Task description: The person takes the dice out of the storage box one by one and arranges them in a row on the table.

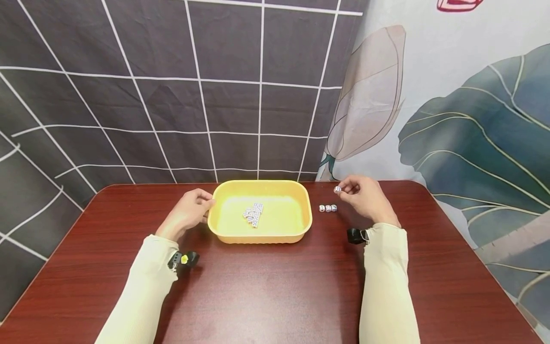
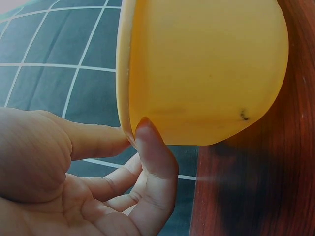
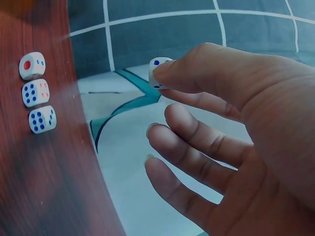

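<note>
My left hand (image 1: 191, 208) pinches the left rim of a yellow plastic tub (image 1: 259, 239) between thumb and index finger, which shows closely in the left wrist view. Inside the tub lies a small pile of white dice (image 1: 253, 214). To the tub's right, my right hand (image 1: 363, 195) pinches a single white die (image 3: 156, 73) with blue dots between thumb and index finger, raised over the table. Its other fingers are spread loosely below. Near that hand, three dice stand in a short row on the table: one die (image 3: 32, 66) shows a red dot, the others blue ones.
The dark red wooden table (image 1: 258, 286) ends at a grey cloth (image 1: 232, 110) with white grid lines behind the tub. A white curtain (image 1: 429, 119) with large leaves hangs at the right. Each wrist wears a black camera strap.
</note>
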`<state>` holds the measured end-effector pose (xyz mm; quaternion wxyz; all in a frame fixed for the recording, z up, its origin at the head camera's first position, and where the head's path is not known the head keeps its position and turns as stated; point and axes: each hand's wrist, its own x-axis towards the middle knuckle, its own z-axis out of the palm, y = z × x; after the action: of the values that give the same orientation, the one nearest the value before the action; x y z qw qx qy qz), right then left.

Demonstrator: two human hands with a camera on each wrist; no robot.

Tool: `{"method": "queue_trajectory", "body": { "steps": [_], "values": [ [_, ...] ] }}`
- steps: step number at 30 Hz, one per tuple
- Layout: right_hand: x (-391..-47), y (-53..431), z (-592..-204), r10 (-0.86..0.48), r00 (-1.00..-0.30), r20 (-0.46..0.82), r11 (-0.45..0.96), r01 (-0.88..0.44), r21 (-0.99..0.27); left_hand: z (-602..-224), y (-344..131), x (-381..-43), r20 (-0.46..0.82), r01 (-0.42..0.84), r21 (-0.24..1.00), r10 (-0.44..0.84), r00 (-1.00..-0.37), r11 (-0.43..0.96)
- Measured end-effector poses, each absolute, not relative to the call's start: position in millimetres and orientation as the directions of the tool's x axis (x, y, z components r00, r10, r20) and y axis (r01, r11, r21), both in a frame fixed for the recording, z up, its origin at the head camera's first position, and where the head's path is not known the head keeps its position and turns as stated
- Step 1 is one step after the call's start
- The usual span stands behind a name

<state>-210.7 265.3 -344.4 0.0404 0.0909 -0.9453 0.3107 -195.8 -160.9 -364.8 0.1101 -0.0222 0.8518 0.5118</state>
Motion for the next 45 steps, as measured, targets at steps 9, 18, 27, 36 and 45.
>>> {"method": "queue_trajectory", "body": {
  "steps": [9,18,27,36,45],
  "values": [
    [-208.1,275.6,-349.2,-0.084,-0.985,0.151,0.813,-0.155,-0.561,-366.8,-161.4,-198.2,-0.203,-0.141,0.872,0.082,-0.976,0.469],
    [-207.1,280.3,-354.5,-0.041,-0.990,0.135,0.828,-0.109,-0.551,-366.3,-161.6,-197.4,-0.202,-0.141,0.870,0.081,-0.976,0.473],
    [-211.1,283.7,-368.9,-0.049,-0.996,0.070,0.821,-0.080,-0.565,-365.6,-161.3,-197.2,-0.201,-0.139,0.868,0.080,-0.976,0.476],
    [-216.5,283.1,-382.0,-0.069,-0.997,-0.027,0.827,-0.042,-0.560,-366.2,-161.8,-197.1,-0.202,-0.143,0.864,0.071,-0.977,0.482],
    [-219.2,279.9,-387.3,-0.101,-0.994,-0.052,0.830,-0.056,-0.555,-365.5,-161.7,-196.3,-0.209,-0.149,0.869,0.077,-0.975,0.471]
  ]
}}
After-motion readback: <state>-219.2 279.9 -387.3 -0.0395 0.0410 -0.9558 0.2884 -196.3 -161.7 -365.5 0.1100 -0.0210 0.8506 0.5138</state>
